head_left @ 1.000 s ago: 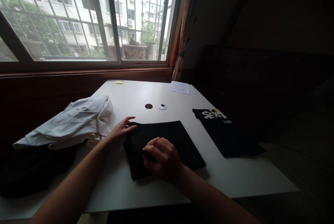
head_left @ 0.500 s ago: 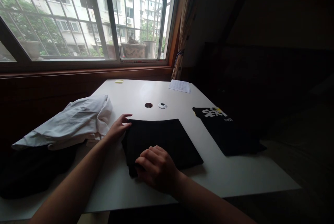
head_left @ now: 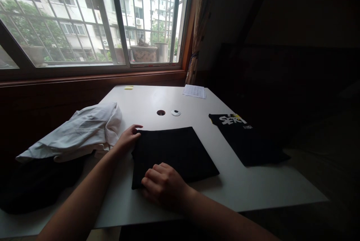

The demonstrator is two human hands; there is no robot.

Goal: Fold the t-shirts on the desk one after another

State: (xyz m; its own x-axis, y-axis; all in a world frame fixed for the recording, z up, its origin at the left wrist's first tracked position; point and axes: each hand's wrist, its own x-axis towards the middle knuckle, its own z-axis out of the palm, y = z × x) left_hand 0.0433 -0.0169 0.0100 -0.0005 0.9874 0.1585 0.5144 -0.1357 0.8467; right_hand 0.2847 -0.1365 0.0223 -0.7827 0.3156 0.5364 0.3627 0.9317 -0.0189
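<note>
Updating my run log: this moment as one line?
folded black garment on white table | left hand at far-left corner | right hand at near edge | printed black shirt at right

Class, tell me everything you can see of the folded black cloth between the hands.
The folded black cloth looks like plain fabric, lying flat on the white table, roughly four-sided with straight edges. The left hand is at its far left corner; the curled right hand covers part of its near edge. Finer details are too dark to tell.
</note>
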